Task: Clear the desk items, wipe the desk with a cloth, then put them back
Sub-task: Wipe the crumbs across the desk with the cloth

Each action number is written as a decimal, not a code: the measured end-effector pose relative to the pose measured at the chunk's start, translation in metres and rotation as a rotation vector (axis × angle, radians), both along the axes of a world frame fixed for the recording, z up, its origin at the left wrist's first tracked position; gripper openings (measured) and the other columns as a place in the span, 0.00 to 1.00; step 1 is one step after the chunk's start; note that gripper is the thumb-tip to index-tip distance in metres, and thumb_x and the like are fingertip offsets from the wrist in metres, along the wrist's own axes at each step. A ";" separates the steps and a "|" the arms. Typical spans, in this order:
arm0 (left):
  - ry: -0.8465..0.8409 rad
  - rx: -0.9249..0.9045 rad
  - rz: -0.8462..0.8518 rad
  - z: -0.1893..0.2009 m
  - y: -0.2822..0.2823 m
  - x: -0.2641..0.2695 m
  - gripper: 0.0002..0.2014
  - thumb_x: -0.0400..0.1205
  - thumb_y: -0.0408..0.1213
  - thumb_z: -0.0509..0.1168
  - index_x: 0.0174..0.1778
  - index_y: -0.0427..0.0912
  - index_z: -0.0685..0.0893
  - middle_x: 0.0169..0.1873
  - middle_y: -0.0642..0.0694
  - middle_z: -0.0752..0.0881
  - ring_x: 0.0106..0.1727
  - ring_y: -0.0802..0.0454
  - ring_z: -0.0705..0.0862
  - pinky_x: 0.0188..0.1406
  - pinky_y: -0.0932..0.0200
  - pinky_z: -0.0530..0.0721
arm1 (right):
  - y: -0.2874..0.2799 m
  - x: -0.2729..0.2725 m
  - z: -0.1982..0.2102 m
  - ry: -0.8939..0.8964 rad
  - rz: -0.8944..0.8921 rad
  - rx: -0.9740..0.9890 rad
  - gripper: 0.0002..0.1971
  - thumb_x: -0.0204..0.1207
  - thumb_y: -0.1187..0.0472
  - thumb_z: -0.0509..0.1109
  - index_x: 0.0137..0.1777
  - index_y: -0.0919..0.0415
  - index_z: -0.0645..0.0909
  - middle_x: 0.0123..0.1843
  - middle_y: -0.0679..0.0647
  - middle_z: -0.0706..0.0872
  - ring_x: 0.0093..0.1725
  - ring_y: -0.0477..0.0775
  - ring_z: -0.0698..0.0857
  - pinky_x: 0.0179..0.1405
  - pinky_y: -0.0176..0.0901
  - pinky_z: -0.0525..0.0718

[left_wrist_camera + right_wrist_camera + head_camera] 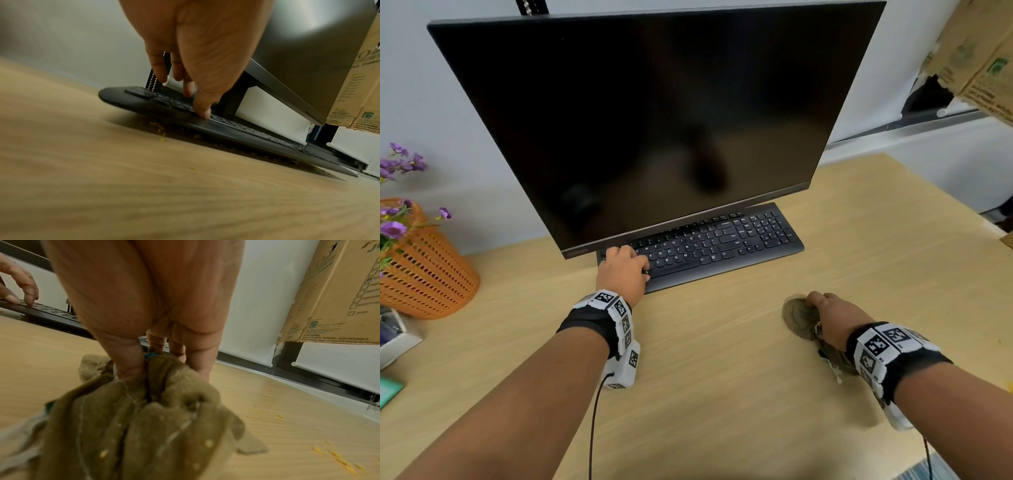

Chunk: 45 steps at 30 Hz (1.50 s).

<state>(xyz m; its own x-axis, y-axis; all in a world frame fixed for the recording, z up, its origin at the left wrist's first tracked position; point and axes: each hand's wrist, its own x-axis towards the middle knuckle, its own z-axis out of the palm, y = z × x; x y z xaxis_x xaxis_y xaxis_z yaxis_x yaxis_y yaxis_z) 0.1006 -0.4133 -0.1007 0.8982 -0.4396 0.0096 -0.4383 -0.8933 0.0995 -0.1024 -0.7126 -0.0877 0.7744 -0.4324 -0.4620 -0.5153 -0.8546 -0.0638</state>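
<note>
The left hand presses straight fingers on the left end of the keyboard, which lies under the monitor toward the table's far edge, long axis left-right. Stiff and light, it likely lifts best by both ends. The right hand grips the soft, bunched cloth near the right edge.

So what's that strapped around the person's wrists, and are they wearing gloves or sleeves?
No gloves or sleeves: both forearms and hands are bare. The left hand and right hand each have a black fabric wristband carrying white blocks printed with black-and-white square code markers. A white boxy unit hangs under the left wrist, and a thin dark cable trails back from each.
</note>
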 end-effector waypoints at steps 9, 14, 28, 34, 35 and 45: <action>0.073 -0.028 0.015 0.000 -0.003 0.006 0.07 0.82 0.44 0.64 0.52 0.51 0.84 0.61 0.49 0.77 0.67 0.46 0.68 0.62 0.52 0.74 | -0.002 0.002 0.001 0.018 0.005 -0.002 0.26 0.74 0.67 0.67 0.71 0.55 0.67 0.67 0.59 0.75 0.61 0.60 0.82 0.61 0.48 0.82; 0.140 -0.081 0.024 0.000 0.000 0.011 0.05 0.81 0.44 0.66 0.48 0.49 0.85 0.60 0.49 0.78 0.66 0.43 0.68 0.64 0.51 0.71 | -0.002 0.003 0.001 0.021 0.011 -0.003 0.27 0.73 0.67 0.68 0.71 0.55 0.67 0.67 0.59 0.75 0.61 0.59 0.82 0.62 0.47 0.82; 0.137 0.011 -0.224 0.004 0.006 0.022 0.05 0.80 0.40 0.67 0.46 0.50 0.89 0.58 0.52 0.78 0.65 0.47 0.69 0.65 0.53 0.71 | -0.003 0.003 0.000 0.025 0.009 0.002 0.26 0.73 0.68 0.68 0.70 0.55 0.67 0.68 0.59 0.74 0.61 0.60 0.81 0.59 0.46 0.81; 0.227 -0.111 -0.255 0.001 0.016 0.012 0.04 0.76 0.39 0.73 0.39 0.55 0.88 0.62 0.55 0.76 0.69 0.51 0.62 0.69 0.57 0.63 | -0.003 0.003 0.000 0.019 0.010 0.002 0.25 0.73 0.67 0.68 0.70 0.56 0.68 0.68 0.59 0.75 0.61 0.60 0.81 0.59 0.46 0.80; 0.210 -0.123 -0.240 0.002 0.017 0.011 0.04 0.76 0.39 0.72 0.42 0.54 0.90 0.63 0.55 0.76 0.69 0.51 0.62 0.70 0.58 0.62 | -0.003 0.003 0.000 0.017 0.011 0.000 0.25 0.73 0.67 0.68 0.69 0.56 0.68 0.67 0.59 0.75 0.61 0.60 0.81 0.59 0.47 0.81; 0.105 -0.147 -0.191 -0.003 0.016 -0.001 0.07 0.78 0.40 0.70 0.50 0.51 0.89 0.57 0.55 0.79 0.66 0.50 0.65 0.69 0.57 0.65 | -0.001 0.003 0.001 0.027 -0.002 -0.003 0.26 0.73 0.68 0.68 0.70 0.56 0.68 0.67 0.59 0.75 0.61 0.60 0.81 0.60 0.48 0.81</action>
